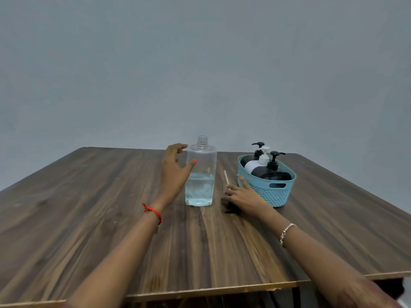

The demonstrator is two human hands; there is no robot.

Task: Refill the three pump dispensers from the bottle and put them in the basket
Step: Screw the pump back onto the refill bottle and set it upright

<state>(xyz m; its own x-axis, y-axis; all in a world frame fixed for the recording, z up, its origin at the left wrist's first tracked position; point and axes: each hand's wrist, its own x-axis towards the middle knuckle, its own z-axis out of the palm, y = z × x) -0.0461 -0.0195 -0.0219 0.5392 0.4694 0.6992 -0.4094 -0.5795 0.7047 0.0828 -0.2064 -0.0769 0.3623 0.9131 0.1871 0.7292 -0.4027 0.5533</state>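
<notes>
Left grip (175, 172) spread open beside the bottle (200, 174), holding nothing; right grip (241, 194) pinches a thin stick (226, 176) between bottle and basket (270, 192) of three dispensers (270, 167).

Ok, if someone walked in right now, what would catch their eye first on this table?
Probably the clear uncapped bottle, roughly half full, standing mid-table with the left hand open beside it. Next, the teal basket to its right, holding three pump dispensers, two black and one white. The right hand rests beside the basket.
</notes>
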